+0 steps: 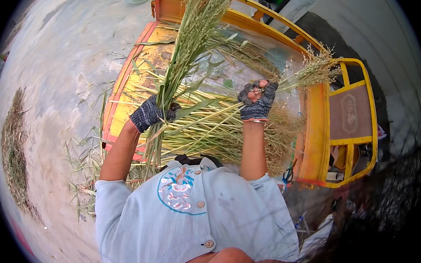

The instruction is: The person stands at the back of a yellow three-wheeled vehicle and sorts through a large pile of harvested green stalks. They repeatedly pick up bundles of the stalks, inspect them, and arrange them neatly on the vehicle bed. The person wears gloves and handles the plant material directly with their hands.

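Note:
My left hand [149, 114], in a dark knitted glove, grips a thick bundle of green stalks [186, 46] with feathery seed heads, held upright over the cart. In the same kind of glove, my right hand [257, 99] is closed on a thinner bunch of stalks [313, 70] whose pale seed heads point right. Both hands hover above a heap of cut stalks [210, 131] lying in the yellow cart bed [142, 73].
The cart has yellow rails [316, 130] and an orange-red edge [121, 96] on the left. Loose straw [84, 163] litters the pale concrete ground. A strip of dry grass [14, 148] lies far left. A grey wall [382, 29] rises on the right.

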`<action>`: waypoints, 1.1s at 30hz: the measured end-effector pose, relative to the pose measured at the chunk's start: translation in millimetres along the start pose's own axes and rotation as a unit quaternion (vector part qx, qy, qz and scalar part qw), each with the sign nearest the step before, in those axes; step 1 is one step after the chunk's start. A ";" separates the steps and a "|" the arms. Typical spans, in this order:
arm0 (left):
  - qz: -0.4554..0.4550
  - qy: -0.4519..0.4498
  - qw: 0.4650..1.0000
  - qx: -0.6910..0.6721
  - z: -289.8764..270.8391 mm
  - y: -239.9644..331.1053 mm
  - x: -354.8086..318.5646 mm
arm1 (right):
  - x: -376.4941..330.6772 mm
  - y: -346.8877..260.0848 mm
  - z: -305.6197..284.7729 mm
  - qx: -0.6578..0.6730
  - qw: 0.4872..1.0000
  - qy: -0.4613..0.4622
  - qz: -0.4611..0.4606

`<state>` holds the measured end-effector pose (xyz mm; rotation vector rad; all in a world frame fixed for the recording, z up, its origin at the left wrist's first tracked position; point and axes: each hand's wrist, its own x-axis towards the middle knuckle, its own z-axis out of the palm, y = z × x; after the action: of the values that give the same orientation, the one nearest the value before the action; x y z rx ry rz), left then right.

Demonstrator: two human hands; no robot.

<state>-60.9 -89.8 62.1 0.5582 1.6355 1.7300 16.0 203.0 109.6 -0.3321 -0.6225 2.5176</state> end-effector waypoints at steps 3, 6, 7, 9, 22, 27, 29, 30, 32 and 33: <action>0.022 0.015 0.997 0.077 19.8 10.9 11.0 | 11.1 13.8 0.2 -0.038 0.994 0.098 -0.001; 0.047 -0.028 0.994 0.090 31.8 -1.5 24.2 | 17.9 18.2 10.0 -0.060 0.989 0.133 -0.002; 0.040 -0.051 0.987 0.150 38.1 5.3 24.3 | 20.0 20.9 10.5 -0.055 0.988 0.145 -0.002; 0.058 -0.050 0.977 0.198 47.3 7.6 26.9 | 20.6 28.2 16.4 -0.047 0.985 0.168 0.000; 0.063 -0.097 0.956 0.271 35.3 10.8 33.7 | 10.7 22.7 15.2 -0.137 0.965 0.217 0.056; 0.079 -0.111 0.963 0.233 31.4 35.4 26.5 | 10.8 -15.6 15.9 -0.019 0.998 0.051 0.029; 0.032 -0.115 0.972 0.202 25.1 42.1 20.3 | 29.2 -27.3 -5.9 0.010 0.995 0.095 -0.022; 0.028 -0.107 0.977 0.184 21.4 41.3 17.3 | 31.1 -32.0 -5.3 -0.003 0.993 0.109 -0.047; -0.010 -0.139 0.972 0.190 12.0 46.8 17.3 | 33.7 -56.6 -27.6 0.001 0.994 0.098 -0.053; 0.046 -0.125 0.972 0.194 3.1 39.4 17.1 | 36.1 -72.6 -44.0 0.005 0.994 0.091 -0.058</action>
<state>-77.4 -74.4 98.7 1.0087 1.7912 1.3362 32.2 293.7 103.4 -0.5005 -0.5407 2.3462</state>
